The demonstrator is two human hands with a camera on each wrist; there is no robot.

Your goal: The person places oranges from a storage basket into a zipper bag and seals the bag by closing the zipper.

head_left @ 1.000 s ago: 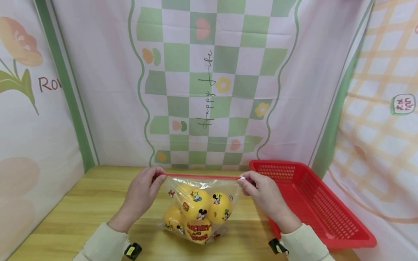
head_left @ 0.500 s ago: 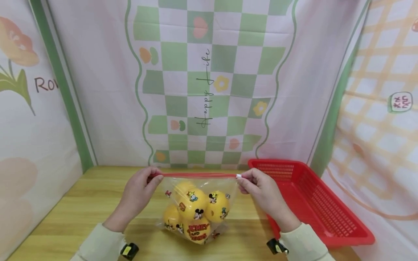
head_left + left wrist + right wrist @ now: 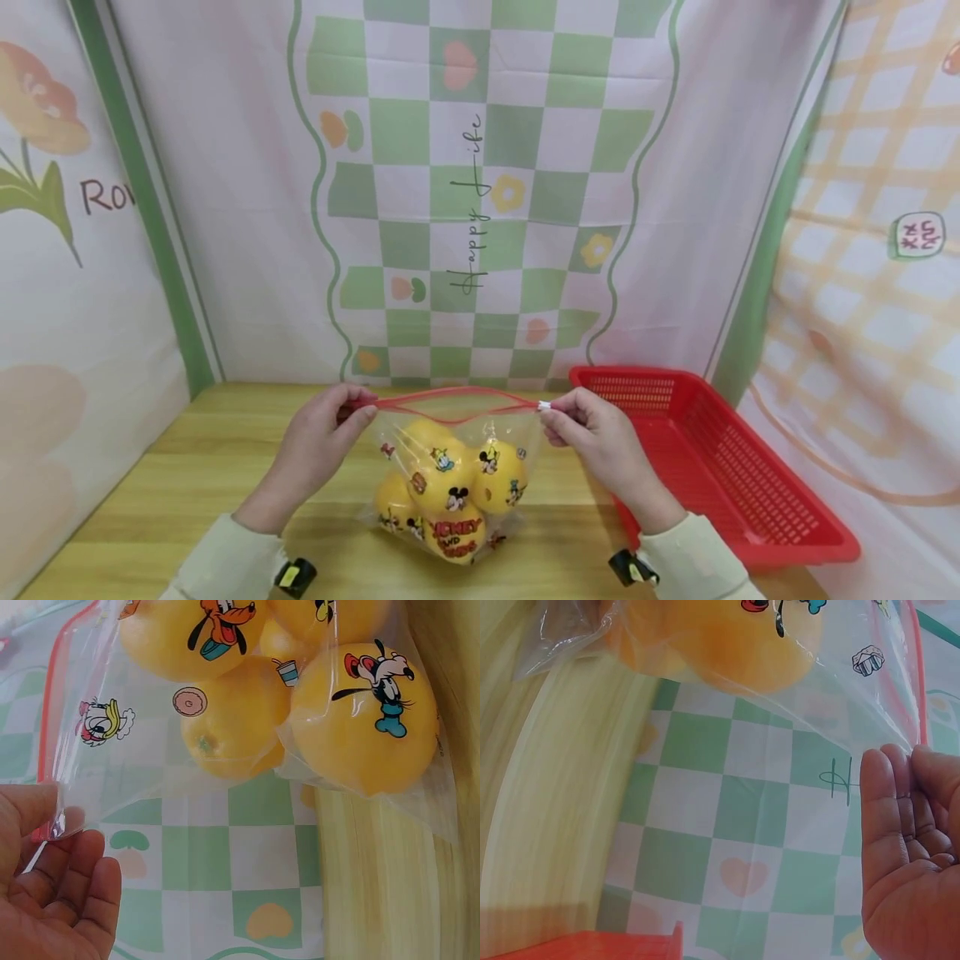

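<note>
A clear zip bag (image 3: 457, 542) with cartoon prints and a red zip edge stands on the table, holding several round yellow fruits (image 3: 442, 475) that look like lemons or oranges. My left hand (image 3: 318, 442) pinches the left end of the red edge between thumb and fingers; the left wrist view shows this corner (image 3: 52, 825) held. On the other side my right hand (image 3: 600, 442) pinches the right end, beside a small white slider (image 3: 543, 406). Between the hands the bag's mouth gapes slightly, its two red strips apart in the middle.
A red plastic basket (image 3: 697, 467) with slotted walls stands on the right of the wooden table (image 3: 165, 500), close to my right hand. Printed cloth (image 3: 480, 192) hangs behind and at both sides.
The red strips of the bag's mouth, together in a straight line before, are now bowed apart. Both hands keep their pinch, nearly in place; the head view shifted slightly.
</note>
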